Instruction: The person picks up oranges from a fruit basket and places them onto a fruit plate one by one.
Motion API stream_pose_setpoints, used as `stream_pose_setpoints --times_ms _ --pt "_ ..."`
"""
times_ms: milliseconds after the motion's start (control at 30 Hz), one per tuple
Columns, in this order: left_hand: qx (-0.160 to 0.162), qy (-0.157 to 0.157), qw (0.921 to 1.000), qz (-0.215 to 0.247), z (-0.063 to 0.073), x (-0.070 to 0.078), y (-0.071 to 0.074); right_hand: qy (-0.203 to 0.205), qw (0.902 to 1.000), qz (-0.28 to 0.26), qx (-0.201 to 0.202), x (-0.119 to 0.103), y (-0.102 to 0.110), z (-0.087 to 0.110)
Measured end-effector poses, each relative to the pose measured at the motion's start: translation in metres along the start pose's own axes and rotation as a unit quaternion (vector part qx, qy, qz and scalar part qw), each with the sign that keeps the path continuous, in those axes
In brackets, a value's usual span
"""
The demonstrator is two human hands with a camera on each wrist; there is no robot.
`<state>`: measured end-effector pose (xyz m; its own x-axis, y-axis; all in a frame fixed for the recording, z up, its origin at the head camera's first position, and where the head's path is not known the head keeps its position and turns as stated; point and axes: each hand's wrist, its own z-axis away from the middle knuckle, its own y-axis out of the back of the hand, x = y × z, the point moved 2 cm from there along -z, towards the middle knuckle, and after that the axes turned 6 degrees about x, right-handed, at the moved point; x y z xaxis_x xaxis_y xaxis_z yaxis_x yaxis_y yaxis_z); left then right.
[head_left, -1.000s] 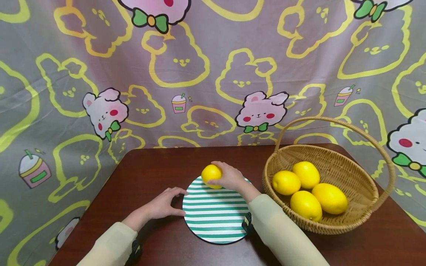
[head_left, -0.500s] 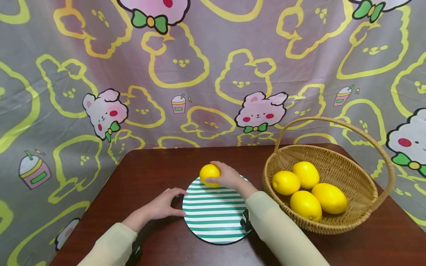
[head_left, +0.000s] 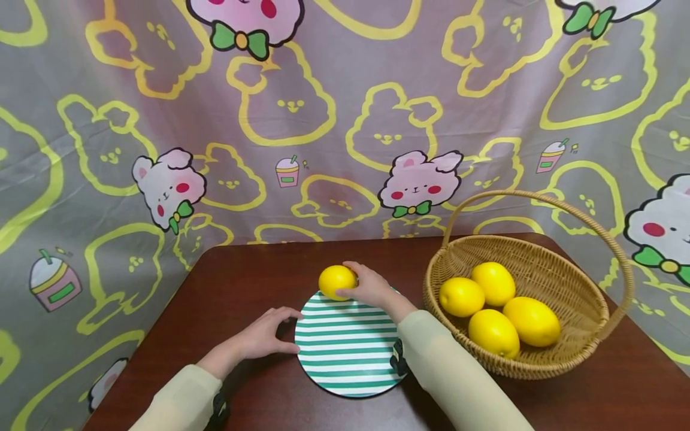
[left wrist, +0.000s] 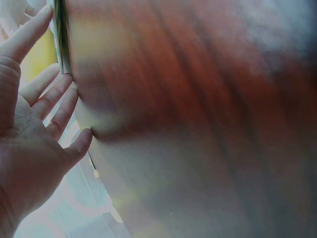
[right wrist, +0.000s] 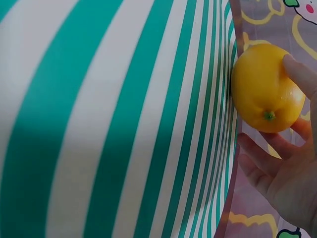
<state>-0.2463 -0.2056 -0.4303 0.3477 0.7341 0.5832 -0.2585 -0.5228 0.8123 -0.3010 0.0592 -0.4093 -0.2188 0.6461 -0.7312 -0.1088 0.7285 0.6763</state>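
Observation:
A yellow lemon (head_left: 337, 282) sits at the far edge of a flat round mat (head_left: 350, 353) with green and white stripes. My right hand (head_left: 370, 287) holds it from the right, thumb in front and fingers behind. In the right wrist view the lemon (right wrist: 267, 89) shows its small green stem end, with the thumb (right wrist: 301, 74) against its side. On the mat's left side is my left hand (head_left: 264, 334), fingers and thumb spread apart, tips right at the rim. The left wrist view shows that hand (left wrist: 34, 129) with its fingertips along the edge.
A wicker basket (head_left: 579, 299) with a tall arched handle stands on the right, beside the right forearm. Several more lemons (head_left: 530, 321) lie in it. The dark brown table (head_left: 259, 269) ends at a patterned cloth (head_left: 323, 131) hanging behind it.
The lemon has shifted slightly left on the mat and turned, and more of it shows outside my right hand's fingers. My left hand has kept its place.

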Motion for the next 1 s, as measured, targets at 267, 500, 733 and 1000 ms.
stream_pose_setpoints --times_ms 267,500,733,1000 --pt "0.005 0.003 1.0000 -0.004 0.000 -0.001 -0.001 -0.001 0.9998 0.017 0.009 0.001 0.000 -0.001" --pt "0.006 0.008 0.9999 -0.002 0.000 -0.001 -0.001 0.005 0.9996 0.024 0.012 0.000 0.002 -0.001" --pt "0.005 0.007 1.0000 0.001 0.000 0.000 -0.001 0.012 0.9994 0.029 0.017 0.001 0.003 0.001" --pt "0.005 -0.002 1.0000 -0.003 0.000 -0.001 -0.001 0.025 0.9985 0.022 0.043 -0.011 0.010 0.006"
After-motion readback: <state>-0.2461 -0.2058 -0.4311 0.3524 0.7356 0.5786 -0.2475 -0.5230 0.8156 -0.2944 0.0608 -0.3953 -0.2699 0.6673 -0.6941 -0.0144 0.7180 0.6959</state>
